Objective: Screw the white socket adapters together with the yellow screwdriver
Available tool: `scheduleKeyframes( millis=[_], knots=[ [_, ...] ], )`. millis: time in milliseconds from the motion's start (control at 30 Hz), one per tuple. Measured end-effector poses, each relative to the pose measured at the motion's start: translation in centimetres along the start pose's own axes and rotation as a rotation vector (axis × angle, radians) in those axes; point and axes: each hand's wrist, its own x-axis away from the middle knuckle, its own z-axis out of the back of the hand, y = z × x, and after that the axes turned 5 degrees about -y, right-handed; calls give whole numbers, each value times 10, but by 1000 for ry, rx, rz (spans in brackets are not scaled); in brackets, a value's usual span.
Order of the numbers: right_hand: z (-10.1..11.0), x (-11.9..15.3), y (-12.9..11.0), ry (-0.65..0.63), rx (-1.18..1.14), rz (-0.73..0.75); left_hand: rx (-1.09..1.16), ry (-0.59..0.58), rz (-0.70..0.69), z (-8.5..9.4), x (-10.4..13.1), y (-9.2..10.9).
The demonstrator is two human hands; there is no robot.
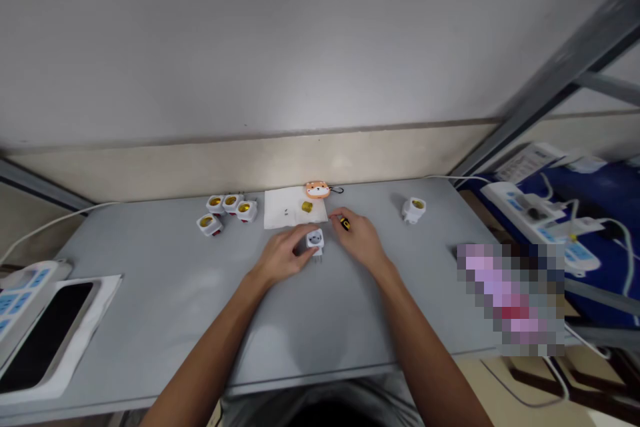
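My left hand [284, 257] grips a white plug-in lamp socket [315, 239] between thumb and fingers, its prongs toward me and its open face up. Just right of it, my right hand [361, 237] is closed around a small yellow-and-black screwdriver [345, 223], mostly hidden by the fingers. Beyond both hands lies a white paper sheet [275, 208]. A loose brass threaded shell [307, 206] rests on it, with a few tiny dark pieces [286, 212], too small to make out, to its left.
Several white lamp sockets [231, 204] with brass shells cluster at left; another socket [414, 209] stands at right. An orange animal-face case [318, 189] with a clip lies by the wall. A phone [47, 333] and power strip [30, 290] occupy the left edge; a blurred-out patch covers the right edge.
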Motion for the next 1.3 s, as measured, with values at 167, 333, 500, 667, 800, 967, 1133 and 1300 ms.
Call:
scheduleKeyframes(
  millis=[167,333,500,667,800,967,1133,1300],
  knots=[
    [-1,1,4,-18,-24,62,-11,-34,7,1,-1,2],
    [-1,-7,2,-41,-79,105,-24,-44,3,1,-2,3],
    [-2,-42,-21,-63,19,191,1,-61,-22,1,-1,2],
    [-8,-61,-32,-171,200,212,14,-76,7,2,-1,2],
    [-10,-47,-18,-129,190,188,21,-79,15,3,-2,3],
    [-13,-28,-6,-92,166,167,-30,153,43,2,-3,-1],
    [-21,-24,-4,-52,145,109,-233,426,352,5,-6,-20],
    [-24,-23,-3,-58,174,91,-385,333,393,8,-6,-31]
  ],
)
